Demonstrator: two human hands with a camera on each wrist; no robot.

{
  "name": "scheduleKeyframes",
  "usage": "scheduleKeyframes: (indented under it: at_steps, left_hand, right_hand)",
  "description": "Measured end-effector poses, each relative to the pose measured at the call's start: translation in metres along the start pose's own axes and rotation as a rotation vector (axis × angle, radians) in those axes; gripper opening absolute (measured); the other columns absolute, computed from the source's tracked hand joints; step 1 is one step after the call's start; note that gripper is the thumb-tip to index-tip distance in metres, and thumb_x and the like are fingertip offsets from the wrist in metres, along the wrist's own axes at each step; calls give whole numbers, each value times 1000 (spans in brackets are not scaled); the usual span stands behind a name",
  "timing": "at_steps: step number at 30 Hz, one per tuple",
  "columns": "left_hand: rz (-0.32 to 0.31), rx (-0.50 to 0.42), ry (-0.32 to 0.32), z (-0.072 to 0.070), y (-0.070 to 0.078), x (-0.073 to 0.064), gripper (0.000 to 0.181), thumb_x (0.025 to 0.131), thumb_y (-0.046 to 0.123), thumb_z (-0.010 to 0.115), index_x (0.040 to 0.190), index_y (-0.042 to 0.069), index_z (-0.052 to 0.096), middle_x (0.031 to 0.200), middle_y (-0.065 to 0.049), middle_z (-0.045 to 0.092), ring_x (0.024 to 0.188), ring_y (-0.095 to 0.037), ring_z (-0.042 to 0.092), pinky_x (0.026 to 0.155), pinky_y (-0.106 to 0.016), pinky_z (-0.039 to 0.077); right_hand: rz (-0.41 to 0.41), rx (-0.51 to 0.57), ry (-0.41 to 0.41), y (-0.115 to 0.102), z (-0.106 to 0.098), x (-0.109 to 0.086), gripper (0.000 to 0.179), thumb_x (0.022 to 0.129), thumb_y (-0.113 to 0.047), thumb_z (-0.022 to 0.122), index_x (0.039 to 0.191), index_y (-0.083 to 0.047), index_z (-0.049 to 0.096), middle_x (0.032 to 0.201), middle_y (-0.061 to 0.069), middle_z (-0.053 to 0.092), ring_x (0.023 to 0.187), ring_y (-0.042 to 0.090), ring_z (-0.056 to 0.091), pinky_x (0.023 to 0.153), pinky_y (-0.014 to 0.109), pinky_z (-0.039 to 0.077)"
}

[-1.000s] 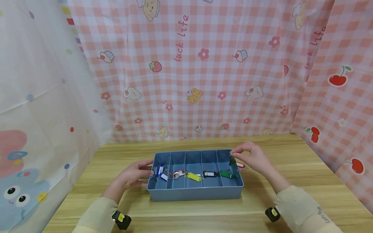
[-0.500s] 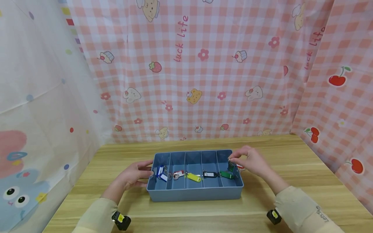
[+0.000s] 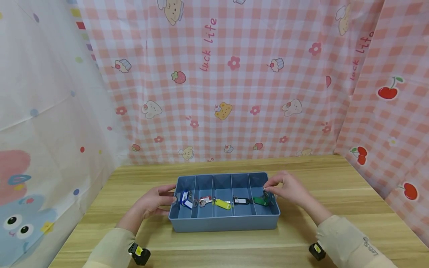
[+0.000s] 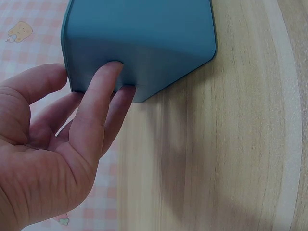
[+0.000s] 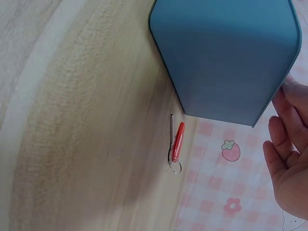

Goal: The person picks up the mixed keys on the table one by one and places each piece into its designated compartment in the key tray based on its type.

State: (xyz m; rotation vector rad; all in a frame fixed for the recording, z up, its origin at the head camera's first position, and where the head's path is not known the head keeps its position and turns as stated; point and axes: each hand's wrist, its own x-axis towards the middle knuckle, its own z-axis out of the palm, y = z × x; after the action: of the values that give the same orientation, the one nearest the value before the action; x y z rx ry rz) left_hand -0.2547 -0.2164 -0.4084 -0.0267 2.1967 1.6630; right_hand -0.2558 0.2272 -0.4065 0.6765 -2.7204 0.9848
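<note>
My left hand point(image 3: 155, 201) rests its extended fingers against the left end of a blue-grey divided box point(image 3: 224, 223); in the left wrist view its fingertips touch the end wall point(image 4: 144, 53). My right hand point(image 3: 288, 188) pinches a metal ring at the rightmost compartment. From the ring a dark green key tag point(image 3: 266, 197) hangs low inside, beside another green key tag point(image 3: 259, 201). The other compartments hold blue key tags point(image 3: 184, 196), a red one point(image 3: 206, 201), a yellow one point(image 3: 222, 204) and a black one point(image 3: 241, 200). The box hides the right fingertips in the right wrist view.
A red key tag with a key point(image 5: 178, 142) lies on the wooden table point(image 3: 228, 251) just outside the box's right end. In the head view my right hand covers it. Checked cloth point(image 3: 248, 89) hangs behind the table.
My right hand has lowered the pinched green key tag from above the rim into the rightmost compartment, shifting slightly left. The red tag outside is now covered. My left hand stays still.
</note>
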Motion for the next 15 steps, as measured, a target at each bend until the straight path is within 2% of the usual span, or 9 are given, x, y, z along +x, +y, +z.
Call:
scheduleKeyframes:
  at_steps: [5, 12, 15]
  left_hand:
    - [-2, 1, 2, 0, 0, 0, 63, 94, 1, 63, 151, 0, 36, 142, -34, 43, 108, -34, 61, 80, -49, 58]
    - [-4, 3, 3, 1, 0, 0, 63, 94, 1, 62, 151, 0, 36, 142, -34, 43, 109, -35, 61, 80, -49, 58]
    - [-5, 3, 4, 0, 0, 0, 63, 94, 1, 63, 151, 0, 37, 142, -34, 43, 109, -35, 61, 80, -49, 58]
  right_hand:
    - [-28, -43, -8, 2, 1, 1, 5, 87, -14, 76, 86, -11, 80, 84, -9, 72, 85, 18, 57, 72, 38, 51]
    - [-59, -28, -17, 1, 0, 3, 13, 87, -11, 76, 100, -8, 79, 95, -3, 74, 93, 23, 60, 82, 49, 51]
    - [-74, -23, -5, 0, -1, 3, 16, 87, -13, 77, 103, -8, 78, 96, -4, 73, 94, 23, 58, 82, 46, 48]
